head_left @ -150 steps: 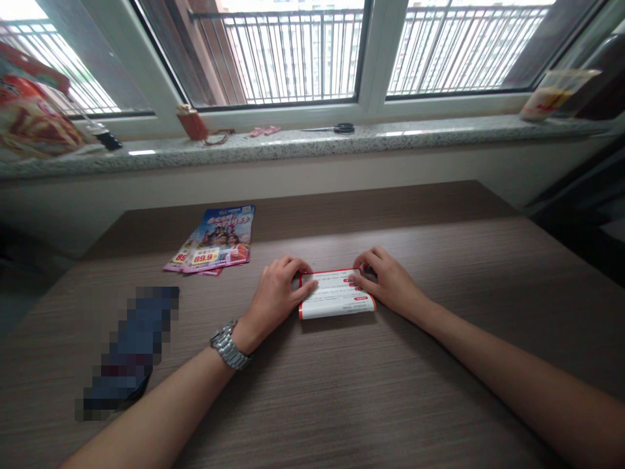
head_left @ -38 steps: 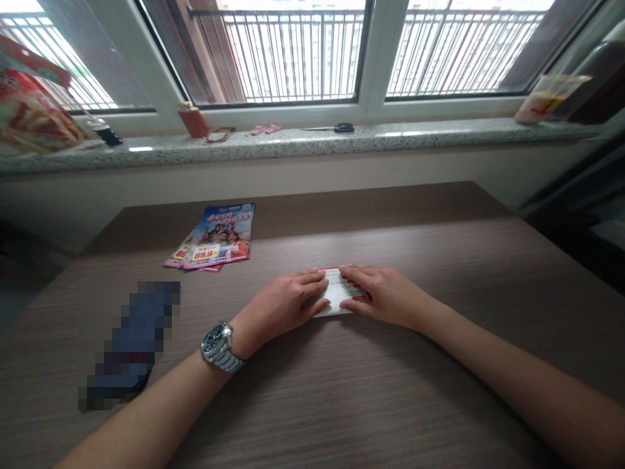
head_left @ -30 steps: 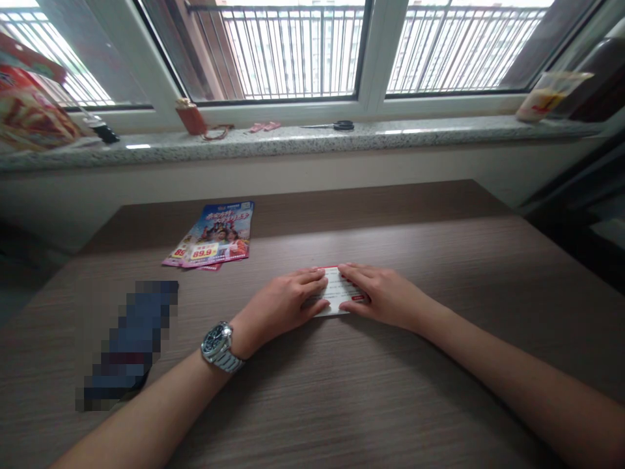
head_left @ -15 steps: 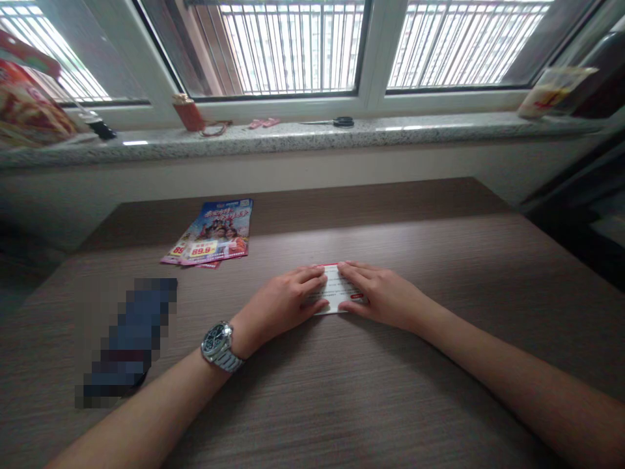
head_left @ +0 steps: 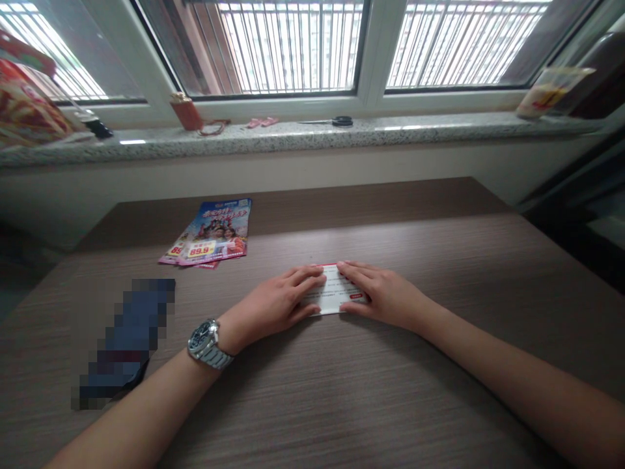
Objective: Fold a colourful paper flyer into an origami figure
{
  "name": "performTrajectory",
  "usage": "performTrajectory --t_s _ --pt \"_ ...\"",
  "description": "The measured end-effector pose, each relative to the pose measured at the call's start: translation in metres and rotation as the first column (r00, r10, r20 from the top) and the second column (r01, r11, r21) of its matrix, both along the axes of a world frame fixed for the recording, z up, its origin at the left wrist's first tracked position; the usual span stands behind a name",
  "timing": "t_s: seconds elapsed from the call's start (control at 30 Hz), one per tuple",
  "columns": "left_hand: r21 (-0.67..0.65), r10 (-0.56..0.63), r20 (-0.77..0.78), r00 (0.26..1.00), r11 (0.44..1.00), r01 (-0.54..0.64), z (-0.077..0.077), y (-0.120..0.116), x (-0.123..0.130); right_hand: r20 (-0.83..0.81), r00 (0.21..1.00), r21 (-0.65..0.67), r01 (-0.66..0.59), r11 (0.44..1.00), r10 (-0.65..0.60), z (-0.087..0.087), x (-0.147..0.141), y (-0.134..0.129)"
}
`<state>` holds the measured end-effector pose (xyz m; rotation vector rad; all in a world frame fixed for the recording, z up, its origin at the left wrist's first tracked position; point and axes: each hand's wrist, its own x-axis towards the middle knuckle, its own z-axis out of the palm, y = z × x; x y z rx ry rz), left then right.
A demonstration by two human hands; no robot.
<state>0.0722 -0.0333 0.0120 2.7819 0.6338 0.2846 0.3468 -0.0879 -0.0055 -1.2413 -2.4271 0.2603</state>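
Observation:
A small white printed paper (head_left: pixel 332 290) with a red top edge and a red mark lies flat on the brown wooden table (head_left: pixel 312 404). Over its left part rests my left hand (head_left: pixel 278 301), fingers spread and pointing right, with a metal watch (head_left: pixel 209 344) on the wrist. My right hand (head_left: pixel 385 293) lies on the paper's right part, its fingers and thumb apart. Between the fingertips the middle of the paper shows. Neither hand is closed around anything.
Colourful leaflets (head_left: pixel 217 231) lie overlapped at the back left. A blurred-out dark blue object (head_left: pixel 127 345) is beside my left forearm. On the stone sill (head_left: pixel 283 140) stand a red-brown container (head_left: pixel 187 112), scissors (head_left: pixel 342 122), pink pieces (head_left: pixel 262 122) and a plastic cup (head_left: pixel 541 94).
My left hand has slid slightly left, and its thumb has drawn back toward the paper's lower left edge. My right hand and the paper have hardly moved.

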Motion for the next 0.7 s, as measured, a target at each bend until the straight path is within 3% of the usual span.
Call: performTrajectory --t_s 0.3,0.7 --pt "-0.119 -0.120 -0.018 0.993 0.986 0.117 0.008 0.013 -0.010 0.007 1.000 -0.009 -0.026 1.000 0.026 -0.001 0.003 0.002" --pt "-0.208 -0.140 -0.005 0.990 0.969 0.136 0.011 0.022 -0.013 -0.002 1.000 -0.025 -0.019 1.000 0.018 -0.001 0.003 0.002"
